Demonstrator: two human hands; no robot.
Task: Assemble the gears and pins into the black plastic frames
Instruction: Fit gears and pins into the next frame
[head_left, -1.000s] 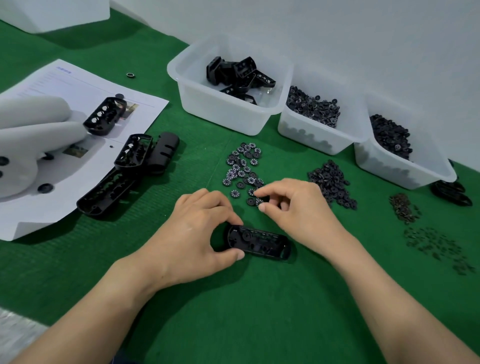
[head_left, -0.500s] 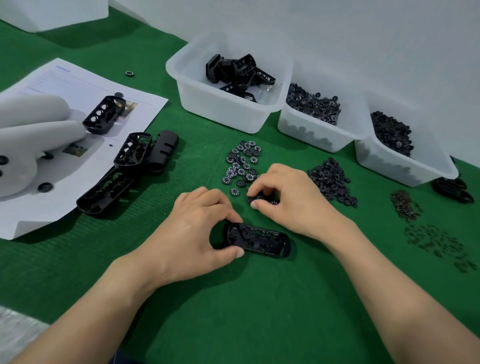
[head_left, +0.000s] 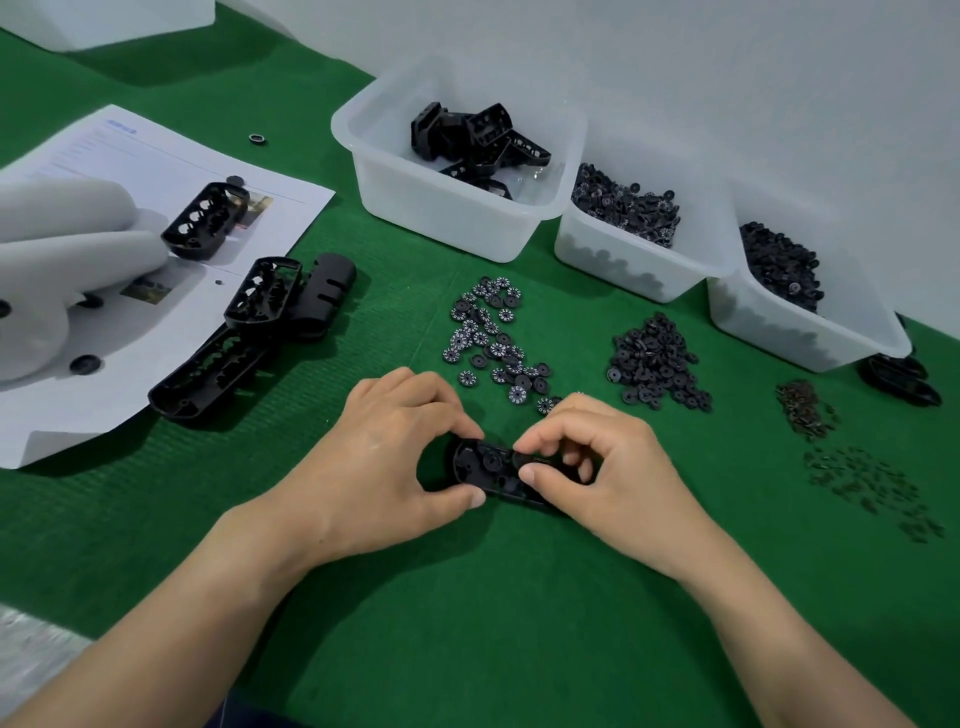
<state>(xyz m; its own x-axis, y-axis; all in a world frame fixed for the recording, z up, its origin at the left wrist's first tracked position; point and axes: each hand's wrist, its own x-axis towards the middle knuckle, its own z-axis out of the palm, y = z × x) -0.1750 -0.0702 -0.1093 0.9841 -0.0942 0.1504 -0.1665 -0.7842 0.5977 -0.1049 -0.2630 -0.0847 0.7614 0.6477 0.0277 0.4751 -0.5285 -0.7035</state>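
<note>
A ribbed green mat (head_left: 467, 597) bears a cloudy, soft-cornered plastic tub (head_left: 441, 218), which stands well beyond the frame (head_left: 488, 465). The left hand (head_left: 384, 457) pinches the frame's rounded left end between curled forefinger and thumb, while the right hand (head_left: 608, 467), fingers curled, closes thumb and forefinger on its middle and hides its right half. The frame is a glossy black oval shell with round sockets, lying open side up. Just beyond it lie flat toothed gears (head_left: 493, 338) with white-marked faces, and to its right is a scatter of tiny dark pins (head_left: 872, 488).
</note>
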